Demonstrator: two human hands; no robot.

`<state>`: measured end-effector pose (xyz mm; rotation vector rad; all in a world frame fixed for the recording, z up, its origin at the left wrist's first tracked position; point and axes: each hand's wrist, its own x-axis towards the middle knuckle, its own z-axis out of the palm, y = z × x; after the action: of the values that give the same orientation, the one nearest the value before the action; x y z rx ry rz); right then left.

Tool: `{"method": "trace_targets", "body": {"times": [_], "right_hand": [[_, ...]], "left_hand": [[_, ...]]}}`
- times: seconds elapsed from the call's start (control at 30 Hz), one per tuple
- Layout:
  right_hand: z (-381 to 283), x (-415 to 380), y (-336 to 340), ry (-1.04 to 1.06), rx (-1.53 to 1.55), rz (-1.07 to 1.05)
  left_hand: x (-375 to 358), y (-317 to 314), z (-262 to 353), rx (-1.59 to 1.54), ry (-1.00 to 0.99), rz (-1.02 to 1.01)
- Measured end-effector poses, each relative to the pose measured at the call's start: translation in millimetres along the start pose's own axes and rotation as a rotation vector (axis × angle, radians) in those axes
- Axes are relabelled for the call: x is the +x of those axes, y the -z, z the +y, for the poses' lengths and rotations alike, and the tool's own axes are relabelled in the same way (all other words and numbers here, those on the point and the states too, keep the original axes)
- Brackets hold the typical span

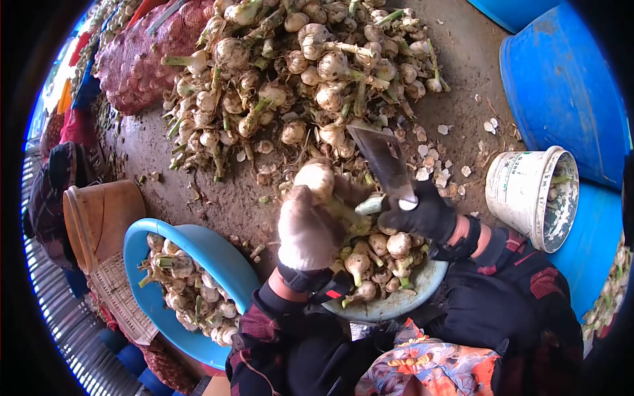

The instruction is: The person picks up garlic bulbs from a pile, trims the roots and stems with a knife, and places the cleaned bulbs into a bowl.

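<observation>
My left hand (304, 228), in a white glove, is closed around a garlic bulb (316, 179) and looks smeared by motion. In my right hand (424, 214), which wears a black glove, is a broad-bladed knife (384, 158); its blade points up and away to the left. Below both hands, a pale basin (422, 287) at my lap holds several garlic bulbs with stems (360, 265). Just beyond the hands lies a large heap of garlic (290, 72) with stalks and roots on.
At left stand a blue basin (188, 231) of garlic and an orange-brown bucket (109, 214). A red mesh sack (142, 63) lies behind. To the right are a white bucket (518, 188) on its side and a blue tub (568, 86). Cut root discs (432, 162) litter the floor.
</observation>
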<state>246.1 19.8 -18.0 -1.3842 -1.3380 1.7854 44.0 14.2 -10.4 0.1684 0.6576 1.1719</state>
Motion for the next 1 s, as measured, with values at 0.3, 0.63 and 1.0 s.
{"method": "trace_targets", "body": {"times": [0.3, 0.63, 1.0], "right_hand": [[4, 13, 0, 0.062, -0.085, 0.156], [14, 15, -4, -0.207, -0.394, -0.057], [21, 18, 19, -0.412, -0.262, -0.027]], "left_hand": [[-10, -7, 9, -0.061, 0.120, 0.073], [-12, -5, 10, 0.002, 0.066, 0.099], [67, 66, 28, 1.083, -0.058, 0.457]]}}
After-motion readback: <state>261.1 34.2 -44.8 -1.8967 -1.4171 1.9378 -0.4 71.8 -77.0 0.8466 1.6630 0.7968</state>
